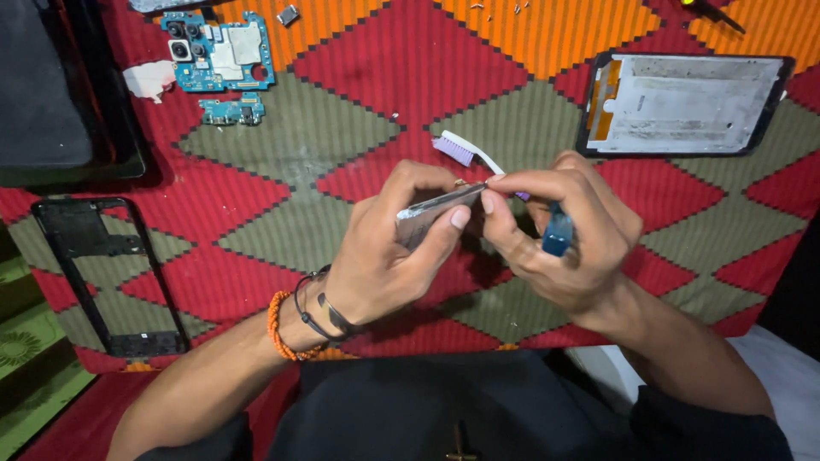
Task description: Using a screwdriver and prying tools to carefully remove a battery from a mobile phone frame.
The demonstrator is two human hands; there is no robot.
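Gripping metal plate (431, 215) in left hand (384, 248), right hand (559, 243) pinching its edge

Two circuit boards (220, 53) (231, 111), one toothbrush (465, 152), one black frame (107, 277)

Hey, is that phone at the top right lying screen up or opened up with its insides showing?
Opened up. The phone shell lies flat on the patterned cloth, its bare grey inner plate facing up inside a black rim.
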